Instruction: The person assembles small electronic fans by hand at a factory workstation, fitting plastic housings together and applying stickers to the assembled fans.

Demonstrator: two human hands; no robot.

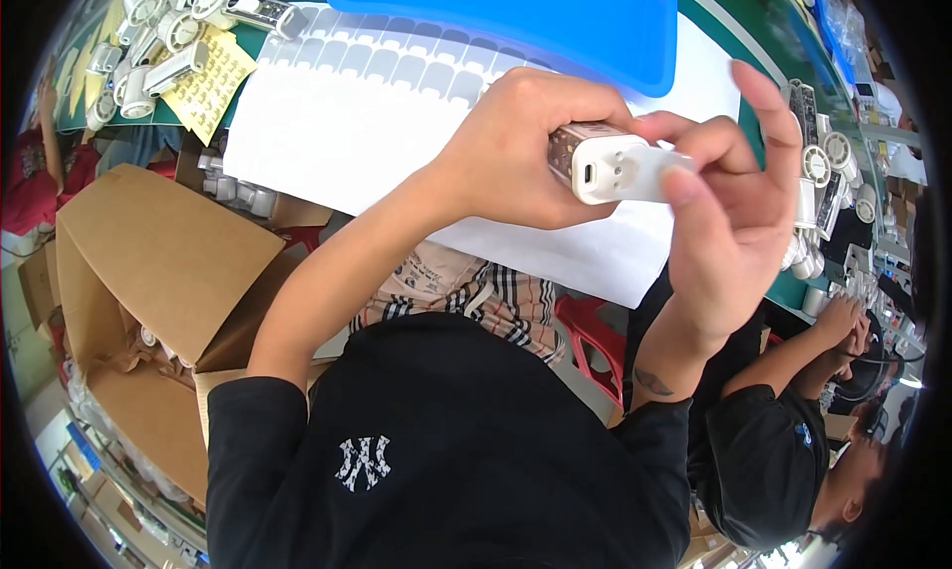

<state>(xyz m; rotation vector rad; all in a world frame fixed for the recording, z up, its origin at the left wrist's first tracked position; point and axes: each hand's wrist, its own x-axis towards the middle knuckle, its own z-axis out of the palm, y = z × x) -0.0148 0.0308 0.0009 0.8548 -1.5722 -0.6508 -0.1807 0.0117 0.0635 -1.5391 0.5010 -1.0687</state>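
Observation:
My left hand [516,152] is wrapped round a small white device [593,177] with a brown patterned side. Its white end faces up toward me and shows a charging port and small round spots. Between its thumb and index finger, my right hand [729,202] pinches a pale translucent tab [650,174] with rounded corners. The tab lies against the device's end and reaches out to the right. My right hand's other fingers are raised. Below both hands is a white sheet [327,137] on the table, with rows of grey rounded film pieces [421,68] along its far part.
A blue tray [516,18] stands beyond my hands. White handheld fans [149,73] pile up at far left beside a yellow sticker sheet [210,83]; more fans [818,167] lie at right. An open cardboard box [149,261] is at my left. A co-worker [764,450] sits at right.

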